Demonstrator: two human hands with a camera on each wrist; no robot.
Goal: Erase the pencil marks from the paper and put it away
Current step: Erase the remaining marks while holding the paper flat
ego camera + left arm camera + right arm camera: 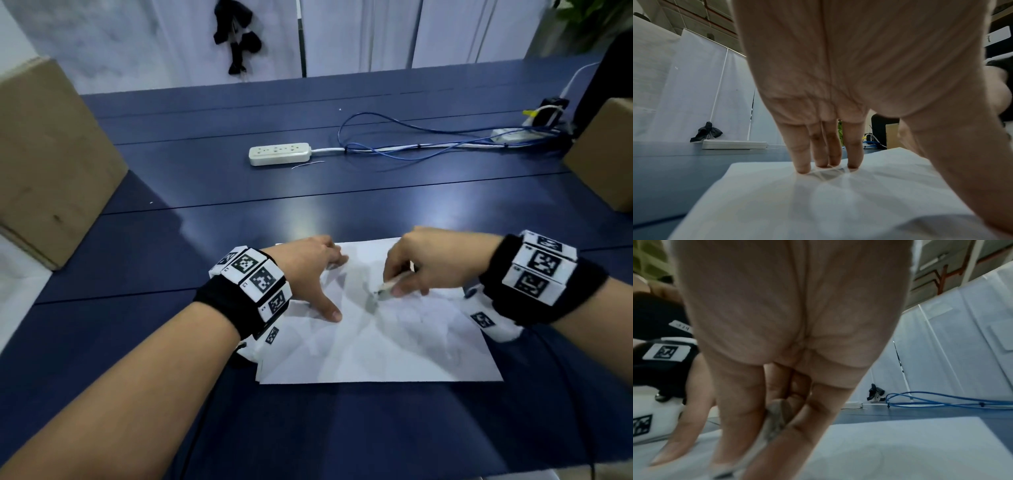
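A white sheet of paper (pixel 394 349) lies flat on the dark blue table (pixel 308 192) in front of me, with faint grey marks near its middle. My left hand (pixel 318 270) presses straight fingers and thumb down on the sheet's left part; in the left wrist view the paper (pixel 818 203) creases slightly under the fingertips (pixel 803 168). My right hand (pixel 407 274) pinches a small greyish-white eraser (pixel 387 286), its lower end on the paper over the marks. The right wrist view shows the eraser (pixel 777 417) between thumb and fingers, above the paper (pixel 900 451).
A white power strip (pixel 279 154) with white and blue cables (pixel 411 147) lies further back on the table. Cardboard boxes stand at the left (pixel 51 154) and right (pixel 603 154) edges. White panels line the far side.
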